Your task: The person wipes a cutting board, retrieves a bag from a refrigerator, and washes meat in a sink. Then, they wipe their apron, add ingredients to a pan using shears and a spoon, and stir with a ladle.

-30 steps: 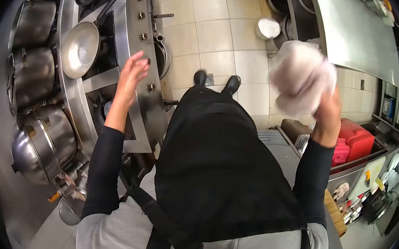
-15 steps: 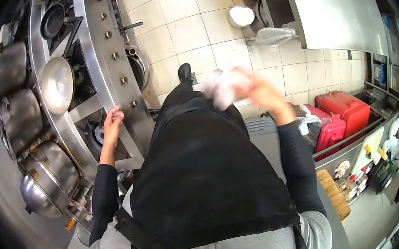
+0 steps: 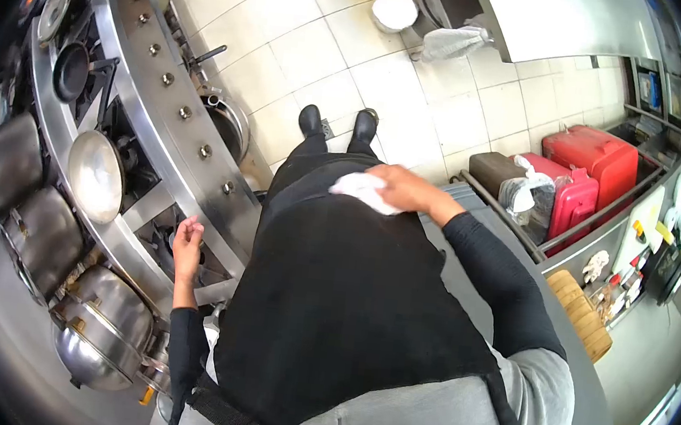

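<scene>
My right hand point(image 3: 405, 191) grips a crumpled white cloth point(image 3: 362, 188) and holds it at the front of the black apron point(image 3: 350, 287), near waist height. Part of the cloth is hidden under the fingers. Over the front edge of the steel stove point(image 3: 170, 126), my left hand point(image 3: 187, 248) hovers with loosely bent fingers and nothing in it; I take it as open. A wide pale metal pan point(image 3: 95, 177) rests on the burner just beyond that hand.
A small black frying pan point(image 3: 70, 72) sits farther along the stove. Large steel pots point(image 3: 106, 305) line its back. On the right, red bins point(image 3: 591, 167) stand under the counter rail. A white bucket point(image 3: 394, 13) is on the tiled floor point(image 3: 307, 49), ahead.
My right hand has brought the white cloth down and back against the apron. My left hand stays over the stove edge, slightly lower in view. Both shoes now show.
</scene>
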`<state>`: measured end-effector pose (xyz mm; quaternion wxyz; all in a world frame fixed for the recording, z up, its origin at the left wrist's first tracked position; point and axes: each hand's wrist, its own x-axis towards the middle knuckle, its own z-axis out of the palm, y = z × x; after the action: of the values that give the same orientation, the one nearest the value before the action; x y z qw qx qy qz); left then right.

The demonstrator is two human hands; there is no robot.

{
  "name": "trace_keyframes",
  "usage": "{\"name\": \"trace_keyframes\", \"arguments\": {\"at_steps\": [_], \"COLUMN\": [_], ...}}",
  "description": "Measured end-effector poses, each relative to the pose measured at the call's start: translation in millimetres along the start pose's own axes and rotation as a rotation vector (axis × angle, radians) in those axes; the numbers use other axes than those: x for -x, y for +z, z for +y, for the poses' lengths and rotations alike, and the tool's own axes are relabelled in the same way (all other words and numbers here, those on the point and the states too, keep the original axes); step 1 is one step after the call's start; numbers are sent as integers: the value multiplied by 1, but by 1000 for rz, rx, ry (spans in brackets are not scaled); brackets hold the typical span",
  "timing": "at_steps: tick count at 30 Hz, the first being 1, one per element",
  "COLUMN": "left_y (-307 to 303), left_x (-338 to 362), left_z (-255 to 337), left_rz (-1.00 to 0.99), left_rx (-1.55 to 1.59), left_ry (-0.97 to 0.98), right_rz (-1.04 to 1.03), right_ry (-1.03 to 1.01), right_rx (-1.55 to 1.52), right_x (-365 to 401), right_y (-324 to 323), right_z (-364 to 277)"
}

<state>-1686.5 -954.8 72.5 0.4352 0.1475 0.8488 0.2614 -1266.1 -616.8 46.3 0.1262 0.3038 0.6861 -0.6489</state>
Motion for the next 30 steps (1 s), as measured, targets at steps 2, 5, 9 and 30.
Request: {"name": "trace_keyframes", "arguments": {"at_steps": [2,5,9,30], "left_y": [3,0,-11,-4], "left_x": [0,-1,-9,-8], "left_z": [2,-17,-30,-77], "left_rz": [32,-41,-57,36], "left_rx": [-2,-32,-54,48], "left_ry": [58,21,-21,-4], "right_rz": [-13,53,-125,-25], "right_ry": [336,355,-33,-222], "right_rx": [341,-642,-524,-228], "right_x": [16,64,88,37], "right_y": [-45,-116,-85,-108], "right_z": [50,-10,-62,-94]}}
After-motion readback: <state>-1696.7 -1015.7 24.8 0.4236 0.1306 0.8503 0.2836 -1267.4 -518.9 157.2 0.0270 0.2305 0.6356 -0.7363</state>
